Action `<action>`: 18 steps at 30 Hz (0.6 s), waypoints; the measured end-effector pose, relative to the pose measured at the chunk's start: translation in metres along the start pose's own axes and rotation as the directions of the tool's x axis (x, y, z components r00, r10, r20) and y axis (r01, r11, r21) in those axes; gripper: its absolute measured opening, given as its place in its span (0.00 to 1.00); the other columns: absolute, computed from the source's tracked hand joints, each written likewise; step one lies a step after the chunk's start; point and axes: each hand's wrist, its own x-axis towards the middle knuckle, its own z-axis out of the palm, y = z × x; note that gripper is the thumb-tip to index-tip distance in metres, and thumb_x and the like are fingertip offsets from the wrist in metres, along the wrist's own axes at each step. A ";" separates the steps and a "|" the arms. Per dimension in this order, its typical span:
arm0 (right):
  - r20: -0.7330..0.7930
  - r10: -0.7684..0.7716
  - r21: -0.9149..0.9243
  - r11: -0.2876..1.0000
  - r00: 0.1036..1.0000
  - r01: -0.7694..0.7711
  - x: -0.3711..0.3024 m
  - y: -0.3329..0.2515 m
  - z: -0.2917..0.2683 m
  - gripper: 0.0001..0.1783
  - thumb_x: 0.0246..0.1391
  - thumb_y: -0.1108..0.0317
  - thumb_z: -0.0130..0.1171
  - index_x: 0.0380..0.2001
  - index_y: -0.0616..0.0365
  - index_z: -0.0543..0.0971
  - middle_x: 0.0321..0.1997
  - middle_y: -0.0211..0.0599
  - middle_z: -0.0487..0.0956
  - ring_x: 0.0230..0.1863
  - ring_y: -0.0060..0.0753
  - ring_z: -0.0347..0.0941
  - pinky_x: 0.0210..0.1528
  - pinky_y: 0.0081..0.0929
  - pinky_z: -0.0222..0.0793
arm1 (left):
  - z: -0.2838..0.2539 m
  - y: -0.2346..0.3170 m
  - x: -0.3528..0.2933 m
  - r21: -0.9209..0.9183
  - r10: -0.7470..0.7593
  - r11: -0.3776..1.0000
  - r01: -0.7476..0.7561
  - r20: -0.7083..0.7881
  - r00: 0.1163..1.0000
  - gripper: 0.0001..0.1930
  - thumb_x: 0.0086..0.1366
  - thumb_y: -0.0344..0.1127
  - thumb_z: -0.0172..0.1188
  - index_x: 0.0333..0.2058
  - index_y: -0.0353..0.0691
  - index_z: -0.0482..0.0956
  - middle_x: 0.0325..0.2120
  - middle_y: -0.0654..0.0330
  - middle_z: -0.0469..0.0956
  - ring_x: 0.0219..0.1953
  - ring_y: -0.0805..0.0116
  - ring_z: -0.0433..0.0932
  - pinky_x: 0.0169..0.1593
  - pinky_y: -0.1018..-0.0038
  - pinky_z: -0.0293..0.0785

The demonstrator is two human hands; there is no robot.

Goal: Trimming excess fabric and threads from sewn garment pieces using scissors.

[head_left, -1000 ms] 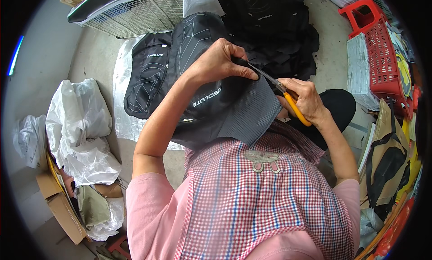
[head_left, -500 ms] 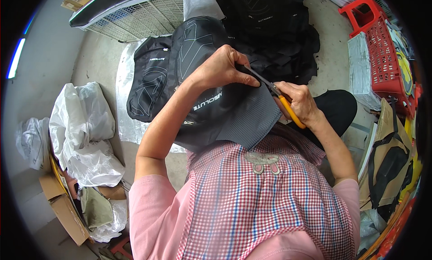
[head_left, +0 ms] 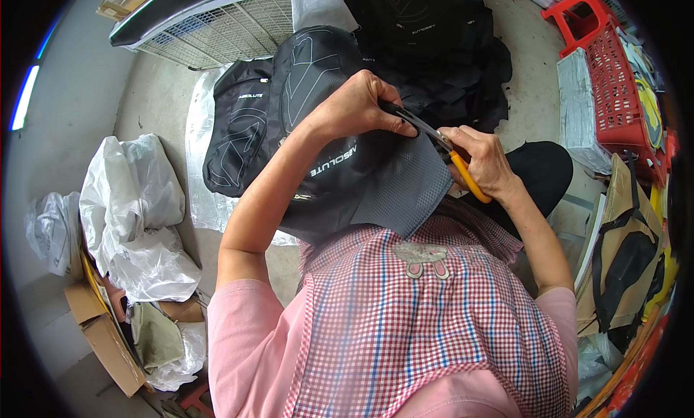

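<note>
A black backpack (head_left: 318,194) with white lettering lies across my lap, its grey textured panel (head_left: 408,179) draped toward me. My left hand (head_left: 367,105) pinches the upper edge of the backpack between thumb and fingers. In my right hand (head_left: 483,161) are scissors (head_left: 468,176) with orange handles. Their blades are parted and point up and left at the pinched edge, close to my left fingertips. Whatever lies between the blades is too small to make out. Another black backpack (head_left: 242,129) lies just left, on clear plastic sheeting (head_left: 201,194).
Black fabric pieces (head_left: 448,64) are spread on the floor ahead. A wire-mesh crate (head_left: 224,35) stands at the far left. White plastic bags (head_left: 134,201) and cardboard (head_left: 108,349) sit on the left. To the right are a red plastic basket (head_left: 625,92) and a tan bag (head_left: 625,259).
The scissor blades have parted slightly at the pinched edge. The hands have barely moved, and the grey panel has shifted a little.
</note>
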 end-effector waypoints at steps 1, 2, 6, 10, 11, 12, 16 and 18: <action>-0.002 -0.002 0.020 1.000 1.000 0.002 -0.001 0.001 0.001 0.22 0.41 0.66 0.71 0.41 0.60 0.78 0.27 0.37 0.79 0.17 0.26 0.67 0.19 0.19 0.64 | 0.000 -0.001 0.001 -0.004 0.001 1.000 -0.001 0.008 1.000 0.10 0.46 0.33 0.74 0.18 0.36 0.80 0.12 0.71 0.68 0.15 0.82 0.57 0.20 0.84 0.55; -0.004 -0.004 0.039 0.999 1.000 0.004 -0.002 0.003 0.001 0.22 0.41 0.66 0.71 0.41 0.60 0.78 0.27 0.37 0.79 0.17 0.26 0.67 0.19 0.19 0.64 | 0.000 -0.002 0.001 -0.009 0.001 1.000 -0.001 0.017 1.000 0.10 0.46 0.33 0.74 0.18 0.36 0.80 0.12 0.71 0.68 0.15 0.82 0.57 0.20 0.84 0.55; -0.028 -0.024 0.086 0.996 0.999 0.027 -0.004 0.006 0.006 0.21 0.43 0.65 0.70 0.41 0.61 0.78 0.27 0.37 0.79 0.17 0.27 0.67 0.19 0.20 0.63 | 0.002 -0.004 0.002 -0.015 0.020 1.000 -0.020 0.028 0.999 0.10 0.46 0.33 0.74 0.18 0.36 0.80 0.11 0.71 0.68 0.15 0.82 0.58 0.20 0.84 0.56; -0.086 -0.081 0.107 0.990 0.993 0.090 -0.005 0.009 0.010 0.19 0.45 0.66 0.68 0.40 0.61 0.78 0.26 0.36 0.78 0.16 0.27 0.66 0.19 0.21 0.63 | 0.003 -0.007 0.004 0.000 0.072 0.997 -0.072 0.003 0.997 0.11 0.45 0.35 0.75 0.21 0.35 0.82 0.10 0.69 0.69 0.13 0.81 0.59 0.18 0.84 0.59; -0.084 -0.070 0.126 0.989 0.994 0.081 -0.005 0.009 0.011 0.18 0.46 0.67 0.67 0.40 0.62 0.78 0.26 0.36 0.78 0.16 0.27 0.66 0.19 0.21 0.63 | 0.004 -0.008 0.004 0.035 0.071 0.997 -0.071 0.008 0.997 0.11 0.46 0.36 0.74 0.21 0.35 0.82 0.11 0.68 0.69 0.13 0.80 0.60 0.19 0.83 0.59; -0.082 -0.061 0.147 0.986 0.995 0.073 -0.006 0.008 0.011 0.16 0.46 0.67 0.66 0.39 0.62 0.78 0.25 0.35 0.77 0.16 0.27 0.66 0.19 0.21 0.63 | 0.004 -0.009 0.005 0.071 0.068 0.995 -0.069 0.011 0.998 0.11 0.46 0.36 0.74 0.21 0.35 0.82 0.11 0.68 0.69 0.14 0.80 0.60 0.20 0.83 0.60; -0.108 0.078 0.229 0.972 0.991 -0.051 -0.009 0.005 0.014 0.14 0.47 0.71 0.64 0.39 0.61 0.77 0.22 0.32 0.73 0.16 0.24 0.63 0.19 0.18 0.60 | 0.007 -0.009 0.010 0.213 0.007 0.977 -0.005 -0.009 1.000 0.20 0.42 0.48 0.74 0.27 0.37 0.84 0.15 0.64 0.75 0.16 0.70 0.68 0.25 0.75 0.69; -0.026 0.319 0.671 0.708 0.947 -0.220 -0.006 -0.008 0.008 0.16 0.46 0.69 0.65 0.39 0.60 0.77 0.24 0.31 0.72 0.18 0.22 0.62 0.21 0.17 0.58 | 0.017 -0.016 0.017 0.319 0.022 0.948 -0.006 -0.046 0.999 0.22 0.41 0.51 0.73 0.28 0.38 0.84 0.17 0.63 0.76 0.19 0.66 0.72 0.27 0.72 0.71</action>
